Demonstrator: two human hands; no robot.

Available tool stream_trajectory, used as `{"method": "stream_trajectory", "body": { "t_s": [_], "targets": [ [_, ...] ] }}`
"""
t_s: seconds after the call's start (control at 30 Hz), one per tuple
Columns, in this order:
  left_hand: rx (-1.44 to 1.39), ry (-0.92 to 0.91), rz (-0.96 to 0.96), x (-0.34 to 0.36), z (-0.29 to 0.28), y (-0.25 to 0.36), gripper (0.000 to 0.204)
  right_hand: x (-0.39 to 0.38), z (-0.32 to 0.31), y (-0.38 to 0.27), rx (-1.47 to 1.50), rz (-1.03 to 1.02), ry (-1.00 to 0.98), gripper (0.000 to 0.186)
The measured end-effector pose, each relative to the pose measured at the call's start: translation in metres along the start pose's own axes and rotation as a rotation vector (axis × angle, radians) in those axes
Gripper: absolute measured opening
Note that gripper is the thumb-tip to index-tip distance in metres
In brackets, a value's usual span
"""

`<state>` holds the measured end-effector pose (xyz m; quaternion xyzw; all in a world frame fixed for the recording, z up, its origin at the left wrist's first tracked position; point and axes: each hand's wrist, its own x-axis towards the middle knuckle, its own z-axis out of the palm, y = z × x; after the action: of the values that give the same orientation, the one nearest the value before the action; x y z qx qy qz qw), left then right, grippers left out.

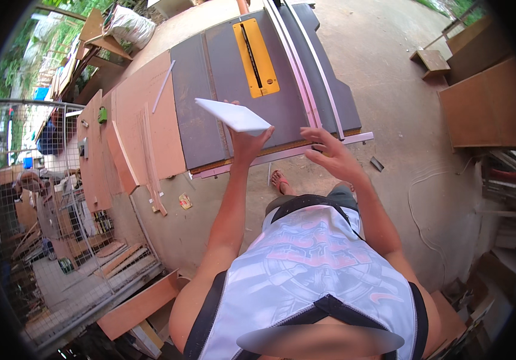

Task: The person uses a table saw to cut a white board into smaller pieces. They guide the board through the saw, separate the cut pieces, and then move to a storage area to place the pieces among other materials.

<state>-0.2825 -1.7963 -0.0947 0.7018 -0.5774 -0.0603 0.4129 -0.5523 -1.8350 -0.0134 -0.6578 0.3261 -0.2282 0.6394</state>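
Observation:
My left hand grips a flat white panel by its near edge, with the thumb on the right side and fingers partly hidden behind it. The panel is tilted above the grey table saw top. To its right, my right hand is open and empty, its fingers spread close to the near end of the long rip fence. Farther off, a yellow insert plate with a long dark slot lies in the saw top. Along the near edge runs a pinkish metal rail.
A brown plywood sheet adjoins the saw on the left, bearing thin wood strips and a green object. A wire mesh fence stands farther left. Wooden boxes are at right. A cable lies on the floor.

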Motion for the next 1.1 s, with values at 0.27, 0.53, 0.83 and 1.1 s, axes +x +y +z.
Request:
{"method": "stream_trajectory", "body": {
  "t_s": [0.27, 0.53, 0.83, 1.1],
  "targets": [
    [-0.239, 0.204, -0.259, -0.012, 0.058, -0.011, 0.128, -0.115, -0.190, 0.086, 0.096, 0.221, 0.166, 0.035],
    [0.256, 0.218, -0.500, 0.000, 0.041, 0.039, 0.114, -0.178, -0.343, 0.106, -0.067, 0.322, 0.304, 0.033],
    [0.521, -0.067, -1.395, -0.053, 0.032, 0.044, 0.114, -0.180, -0.416, 0.101, 0.108, 0.541, 0.421, 0.037],
    [0.647, -0.074, -1.471, -0.052, 0.057, 0.019, 0.111, -0.048, -0.551, 0.120, 0.082, 0.520, 0.304, 0.039]
  ]
}}
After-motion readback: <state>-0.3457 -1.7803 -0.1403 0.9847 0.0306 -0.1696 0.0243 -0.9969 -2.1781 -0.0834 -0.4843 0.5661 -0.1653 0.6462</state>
